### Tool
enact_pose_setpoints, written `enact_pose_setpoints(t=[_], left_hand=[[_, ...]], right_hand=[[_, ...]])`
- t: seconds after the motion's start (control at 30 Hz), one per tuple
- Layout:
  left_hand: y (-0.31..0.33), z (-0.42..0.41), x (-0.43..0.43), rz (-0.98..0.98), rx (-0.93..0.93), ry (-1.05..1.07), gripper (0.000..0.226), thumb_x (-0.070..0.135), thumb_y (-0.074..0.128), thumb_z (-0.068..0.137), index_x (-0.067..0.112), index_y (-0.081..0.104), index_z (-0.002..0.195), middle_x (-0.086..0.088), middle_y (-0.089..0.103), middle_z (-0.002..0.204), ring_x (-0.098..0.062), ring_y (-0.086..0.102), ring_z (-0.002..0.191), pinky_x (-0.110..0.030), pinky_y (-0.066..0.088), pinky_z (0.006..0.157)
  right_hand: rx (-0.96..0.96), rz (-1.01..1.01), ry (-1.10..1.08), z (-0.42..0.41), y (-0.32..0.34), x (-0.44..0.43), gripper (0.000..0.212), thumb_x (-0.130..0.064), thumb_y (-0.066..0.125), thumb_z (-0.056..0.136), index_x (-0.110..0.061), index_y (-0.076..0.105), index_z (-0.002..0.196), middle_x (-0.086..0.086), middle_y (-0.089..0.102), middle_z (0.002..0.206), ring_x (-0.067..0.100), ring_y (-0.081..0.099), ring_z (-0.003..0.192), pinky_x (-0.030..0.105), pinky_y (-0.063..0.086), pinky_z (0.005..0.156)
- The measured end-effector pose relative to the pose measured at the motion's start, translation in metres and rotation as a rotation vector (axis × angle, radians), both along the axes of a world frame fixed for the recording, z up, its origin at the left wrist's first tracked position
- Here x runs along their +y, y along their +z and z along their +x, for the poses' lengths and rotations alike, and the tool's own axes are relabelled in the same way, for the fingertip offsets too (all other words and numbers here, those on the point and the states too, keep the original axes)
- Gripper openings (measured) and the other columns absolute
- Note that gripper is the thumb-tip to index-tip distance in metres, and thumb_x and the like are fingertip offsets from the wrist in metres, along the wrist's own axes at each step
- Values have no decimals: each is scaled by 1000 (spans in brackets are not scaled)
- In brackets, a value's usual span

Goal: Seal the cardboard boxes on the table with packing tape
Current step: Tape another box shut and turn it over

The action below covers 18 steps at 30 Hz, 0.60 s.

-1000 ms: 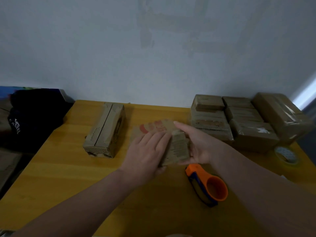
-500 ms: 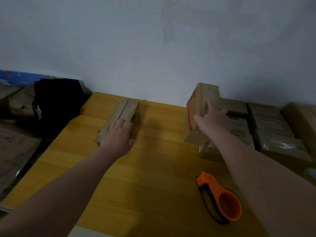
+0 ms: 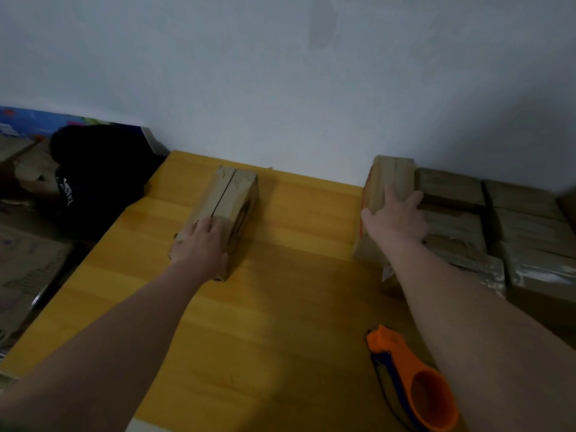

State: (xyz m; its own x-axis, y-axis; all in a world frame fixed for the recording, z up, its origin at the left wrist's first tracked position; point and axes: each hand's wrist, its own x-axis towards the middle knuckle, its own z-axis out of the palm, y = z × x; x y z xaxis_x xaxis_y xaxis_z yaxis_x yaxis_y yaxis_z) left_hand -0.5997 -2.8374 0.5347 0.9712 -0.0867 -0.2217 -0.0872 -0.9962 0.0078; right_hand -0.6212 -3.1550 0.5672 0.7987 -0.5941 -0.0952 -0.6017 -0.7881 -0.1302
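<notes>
Palm of left hand (image 3: 199, 241) flat on unsealed box (image 3: 232, 198), right hand (image 3: 396, 213) gripping tilted box (image 3: 385, 176)

Long brown cardboard box (image 3: 232, 194) on the yellow wooden table (image 3: 280, 307) at far left, left hand (image 3: 199, 241) resting on its near end, second brown cardboard box (image 3: 386, 179) up on end at far right, gripped by the right hand (image 3: 396, 216), just left of a stack of taped brown boxes (image 3: 530, 219), orange plastic tape dispenser (image 3: 411, 378) at near right, black cloth bundle (image 3: 93, 176) beyond the table's left edge
</notes>
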Motion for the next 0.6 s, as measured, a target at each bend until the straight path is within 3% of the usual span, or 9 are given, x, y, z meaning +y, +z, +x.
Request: enact_pose_setpoints(t=[0.1,0.2,0.33,0.43,0.6], left_hand=[[-5,3,2,-18,-11,-3,69,38,60,89,22,22,145,-1,21,150,-33,26,135,-53,36,105],[-11,5,5,-18,-10,21,78,45,61,87,30,16,148,-3,13,153,-35,20,138,-54,31,109],[-19,6,7,28,37,150,96,59,59,83,26,-1,151,-18,2,151,-39,21,135,-47,29,110],[-19,5,7,57,67,181,98,63,56,83,24,-1,152,-22,4,150,-41,22,135,-46,29,110],[-16,-13,-4,17,107,195,92,60,55,84,33,1,152,-16,0,154,-42,21,135,-52,25,110]], right_hand=[[33,-25,5,5,-10,-2,70,-64,37,92,-31,16,150,16,18,148,38,47,114,28,33,53],[63,-49,21,7,-9,-2,78,-73,27,90,-30,10,153,16,9,156,40,29,135,40,46,78],[135,-9,60,4,-1,-7,89,-81,18,84,-29,1,155,16,1,160,38,10,145,49,36,105],[38,60,60,-5,3,-6,85,-78,20,87,-29,6,154,14,4,160,38,12,144,53,30,109],[-181,-7,122,-44,6,18,61,-52,39,97,-25,24,150,11,24,154,33,27,138,47,34,107]])
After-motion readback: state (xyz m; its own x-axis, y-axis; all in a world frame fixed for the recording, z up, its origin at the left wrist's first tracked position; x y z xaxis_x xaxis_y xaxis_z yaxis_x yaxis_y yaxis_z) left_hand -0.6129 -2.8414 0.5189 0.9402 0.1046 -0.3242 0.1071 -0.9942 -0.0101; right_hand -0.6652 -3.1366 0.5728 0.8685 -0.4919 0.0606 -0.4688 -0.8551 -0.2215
